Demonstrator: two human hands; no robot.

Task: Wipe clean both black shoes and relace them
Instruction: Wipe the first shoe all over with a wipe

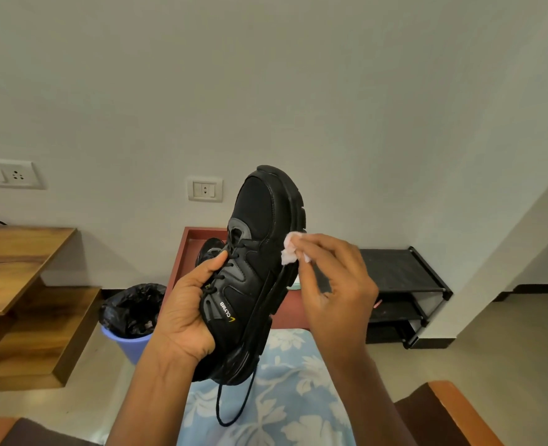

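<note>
A black shoe (256, 252) is held up in the air, toe pointing up, with yellow lettering on its side. My left hand (189, 310) grips it around the laces and tongue, thumb on the laces. A loose black lace (234, 407) hangs in a loop below the heel. My right hand (334, 284) pinches a small white wipe (290, 251) and presses it against the shoe's sole edge. The second black shoe (210, 251) lies behind the first on a red tray, mostly hidden.
The red tray (185, 268) stands against the wall. A blue bin with a black bag (134, 313) is to its left, wooden steps (24, 300) further left, a black shoe rack (404, 291) to the right. A blue floral cloth (282, 397) lies below.
</note>
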